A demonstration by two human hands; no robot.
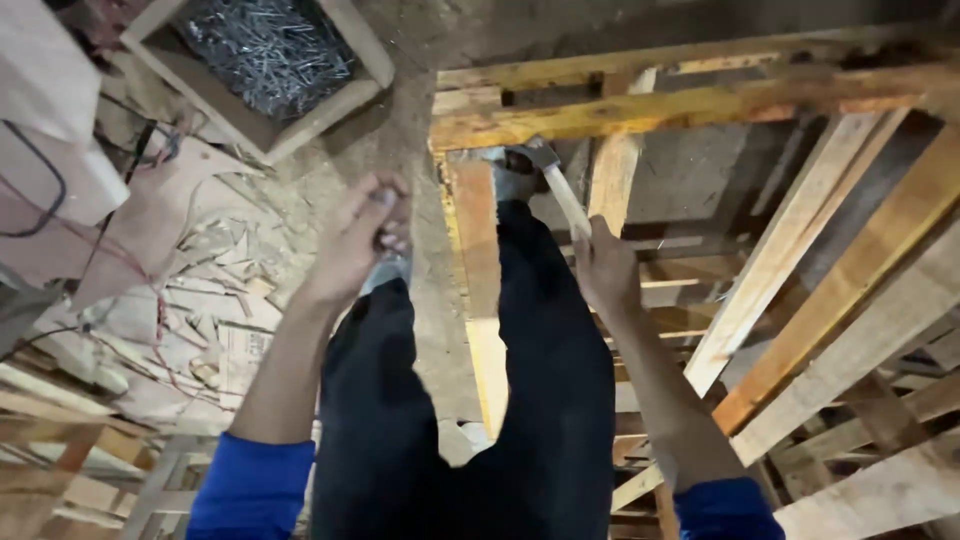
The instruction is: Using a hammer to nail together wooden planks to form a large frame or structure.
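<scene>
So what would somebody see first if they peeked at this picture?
Probably the hammer in the right hand, its head by the yellowish wooden frame in the middle. Next, the wooden box of shiny nails at top left, above the left hand, whose fingers are pinched together.

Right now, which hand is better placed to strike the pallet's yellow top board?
Probably the right hand: it grips the hammer, whose head sits at the yellow board. The left hand is off to the side, fingers pinched, nearer the box of nails.

Yellow-stained pale wood frame (640, 105); left of it, a pale wooden box (262, 70) of silvery-grey nails (265, 45); black trousers (460, 400), blue sleeves (250, 490)
</scene>
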